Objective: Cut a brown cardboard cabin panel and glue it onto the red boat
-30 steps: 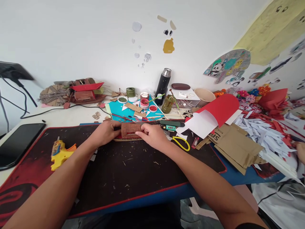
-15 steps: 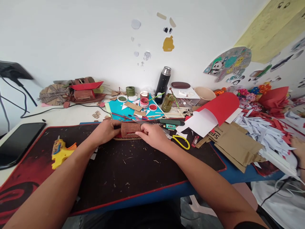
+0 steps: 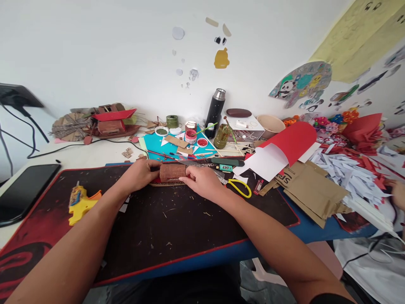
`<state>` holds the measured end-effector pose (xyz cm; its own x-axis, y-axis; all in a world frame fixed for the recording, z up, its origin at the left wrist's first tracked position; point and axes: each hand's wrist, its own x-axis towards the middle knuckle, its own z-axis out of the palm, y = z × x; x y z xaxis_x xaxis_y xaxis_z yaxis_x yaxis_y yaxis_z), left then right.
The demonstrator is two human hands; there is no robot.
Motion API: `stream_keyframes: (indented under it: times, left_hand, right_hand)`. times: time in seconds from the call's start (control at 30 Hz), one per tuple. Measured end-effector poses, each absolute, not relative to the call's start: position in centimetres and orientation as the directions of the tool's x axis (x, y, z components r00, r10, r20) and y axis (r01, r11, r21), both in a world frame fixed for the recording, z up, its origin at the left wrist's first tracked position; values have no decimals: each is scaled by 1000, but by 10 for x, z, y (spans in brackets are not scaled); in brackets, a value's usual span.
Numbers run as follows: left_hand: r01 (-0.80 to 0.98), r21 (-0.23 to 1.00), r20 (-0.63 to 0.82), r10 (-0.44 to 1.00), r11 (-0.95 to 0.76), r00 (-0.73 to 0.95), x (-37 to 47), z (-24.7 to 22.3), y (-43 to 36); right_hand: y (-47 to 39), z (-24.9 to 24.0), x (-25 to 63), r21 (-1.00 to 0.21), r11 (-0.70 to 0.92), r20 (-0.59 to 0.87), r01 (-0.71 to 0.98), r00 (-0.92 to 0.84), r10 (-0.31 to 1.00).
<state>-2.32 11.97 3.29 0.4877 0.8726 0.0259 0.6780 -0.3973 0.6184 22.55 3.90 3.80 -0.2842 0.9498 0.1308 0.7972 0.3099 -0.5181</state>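
A brown curved cabin piece (image 3: 172, 172), with a rough painted surface and a slot low on its near side, sits over a low boat-shaped base (image 3: 167, 184) with a patterned rim. My left hand (image 3: 144, 174) is closed at the cabin piece's left end, its fingertips pinching the edge. At the right end, my right hand (image 3: 202, 180) grips the piece between thumb and bent fingers. The far side of the piece and some of my fingertips are hidden. Just behind it lies a clear ruler (image 3: 193, 163).
On the dark mat (image 3: 196, 236) are a yellow glue gun (image 3: 80, 204) at left and yellow-handled scissors (image 3: 239, 188) at right. Paint jars (image 3: 190, 136) and a black thermos (image 3: 215, 110) stand behind. Cardboard (image 3: 316, 192) and paper strips lie right, near another person's hand (image 3: 397, 193).
The cabin piece has turned slightly between my hands, so its slot shows lower and narrower with less red in it. Both hands stay at its ends.
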Motion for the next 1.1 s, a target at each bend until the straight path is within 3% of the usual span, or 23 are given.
stream_keyframes:
  times: [0.77, 0.97, 1.1]
  left_hand:
    - [680, 636, 2, 881, -365, 472, -20, 34, 118]
    - [662, 648, 9, 872, -377, 489, -21, 34, 117]
    - [657, 650, 14, 871, -381, 491, -22, 33, 117]
  right_hand:
    - [31, 40, 224, -586, 235, 103, 775, -216, 971]
    - [29, 42, 226, -642, 247, 128, 726, -215, 968]
    - [27, 39, 231, -754, 211, 168, 622, -129, 977]
